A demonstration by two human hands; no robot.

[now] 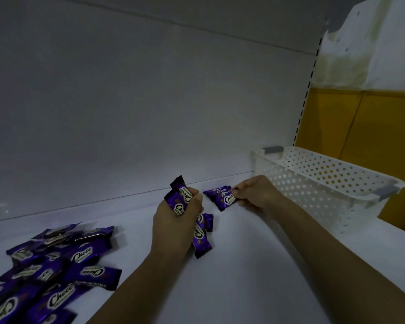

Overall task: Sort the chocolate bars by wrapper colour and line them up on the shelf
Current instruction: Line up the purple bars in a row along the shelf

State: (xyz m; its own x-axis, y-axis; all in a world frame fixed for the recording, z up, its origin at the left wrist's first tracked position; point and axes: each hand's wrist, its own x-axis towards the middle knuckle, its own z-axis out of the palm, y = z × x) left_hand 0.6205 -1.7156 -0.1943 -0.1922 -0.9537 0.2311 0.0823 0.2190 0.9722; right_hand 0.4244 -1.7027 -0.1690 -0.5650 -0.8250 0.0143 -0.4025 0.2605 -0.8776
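Note:
My left hand [173, 228] is closed around a bunch of purple-wrapped chocolate bars [180, 197] held upright above the white shelf [255, 265]; their lower ends stick out below my fist. My right hand [255, 195] pinches the right end of a small stack of purple bars [220, 197] resting on the shelf near the back wall. A loose pile of several purple bars [52, 270] lies at the lower left of the shelf.
A white perforated plastic basket [325, 183] stands at the right end of the shelf, close to my right hand. The shelf's pale back wall [150, 113] rises behind. A slotted upright [306, 90] and a yellow panel [372, 125] are at the right.

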